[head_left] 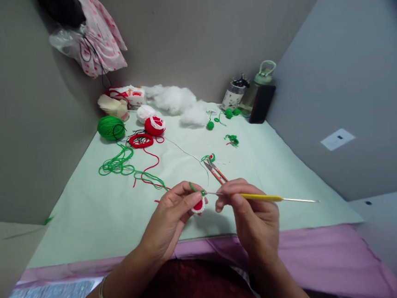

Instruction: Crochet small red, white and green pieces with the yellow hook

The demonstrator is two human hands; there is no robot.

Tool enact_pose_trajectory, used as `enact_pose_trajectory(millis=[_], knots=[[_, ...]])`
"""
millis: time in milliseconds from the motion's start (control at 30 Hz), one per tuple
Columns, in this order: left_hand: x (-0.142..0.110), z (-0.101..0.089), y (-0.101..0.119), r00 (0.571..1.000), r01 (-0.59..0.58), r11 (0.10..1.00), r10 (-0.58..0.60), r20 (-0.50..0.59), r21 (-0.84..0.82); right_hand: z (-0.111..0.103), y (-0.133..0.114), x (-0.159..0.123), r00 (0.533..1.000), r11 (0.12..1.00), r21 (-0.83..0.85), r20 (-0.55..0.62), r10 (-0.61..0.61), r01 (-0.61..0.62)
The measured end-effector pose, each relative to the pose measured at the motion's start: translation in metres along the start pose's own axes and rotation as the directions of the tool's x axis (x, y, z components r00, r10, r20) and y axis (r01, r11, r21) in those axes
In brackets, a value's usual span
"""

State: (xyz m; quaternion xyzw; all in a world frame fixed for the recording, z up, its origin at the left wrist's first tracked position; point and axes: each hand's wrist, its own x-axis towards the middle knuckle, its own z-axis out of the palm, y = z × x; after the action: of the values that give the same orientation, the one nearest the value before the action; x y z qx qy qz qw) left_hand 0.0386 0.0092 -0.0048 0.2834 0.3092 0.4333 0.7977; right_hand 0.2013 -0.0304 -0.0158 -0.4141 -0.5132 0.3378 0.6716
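Note:
Between the thumb and fingers of my left hand (174, 213) is a small crocheted piece (199, 206), red in the middle with a white edge and green yarn at its top. A crochet hook (261, 197) with a yellow handle lies in the closed fingers of my right hand (255, 216). Its thin metal shaft points left, and the tip meets the green part of the piece; whether it passes through a stitch is too small to tell. Just beyond my right fingers lie orange-handled thread snips (216, 171), beside a small green, red and white piece (212, 157).
Back left are a green yarn ball (111, 128), a red-and-white ball (154, 125) and loose green strands (118, 161). White stuffing (175, 100) lies along the back wall. A patterned can (233, 96), a green bottle (262, 77) and a dark phone (262, 104) stand back right.

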Motion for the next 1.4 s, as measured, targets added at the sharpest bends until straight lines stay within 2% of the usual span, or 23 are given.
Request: enact_pose_trajectory(millis=[267,433,733,900,1067,1233,1400], knots=[[-0.001,0.000,0.001,1.000,-0.017,0.997,0.017,-0.001,0.076,0.000,-0.002,-0.001,0.997,0.995,-0.062,0.027,-0.077,0.079],[0.000,-0.002,-0.002,0.992,-0.122,0.978,0.126,-0.014,0.166,-0.003,-0.007,-0.003,0.991,0.980,-0.159,0.070,-0.114,0.124],[-0.004,-0.004,-0.003,0.975,-0.216,0.929,0.224,0.010,0.301,0.002,0.003,-0.003,0.999,1.000,0.007,0.043,-0.004,0.004],[-0.007,0.001,-0.005,0.988,-0.148,0.969,0.137,0.071,0.195,0.011,0.007,-0.005,0.994,0.978,0.174,0.039,0.107,-0.112],[-0.007,0.000,-0.005,0.992,-0.129,0.968,0.127,0.024,0.216,0.014,0.006,-0.001,0.989,0.967,0.221,-0.038,0.140,-0.129],[-0.006,-0.001,-0.005,0.987,-0.160,0.965,0.158,0.022,0.209,0.012,0.007,0.000,0.990,0.976,0.193,-0.070,0.118,-0.103],[-0.004,-0.001,-0.004,0.994,-0.110,0.989,0.109,0.014,0.094,0.011,0.008,-0.006,0.995,0.999,0.049,-0.097,0.001,0.004]])
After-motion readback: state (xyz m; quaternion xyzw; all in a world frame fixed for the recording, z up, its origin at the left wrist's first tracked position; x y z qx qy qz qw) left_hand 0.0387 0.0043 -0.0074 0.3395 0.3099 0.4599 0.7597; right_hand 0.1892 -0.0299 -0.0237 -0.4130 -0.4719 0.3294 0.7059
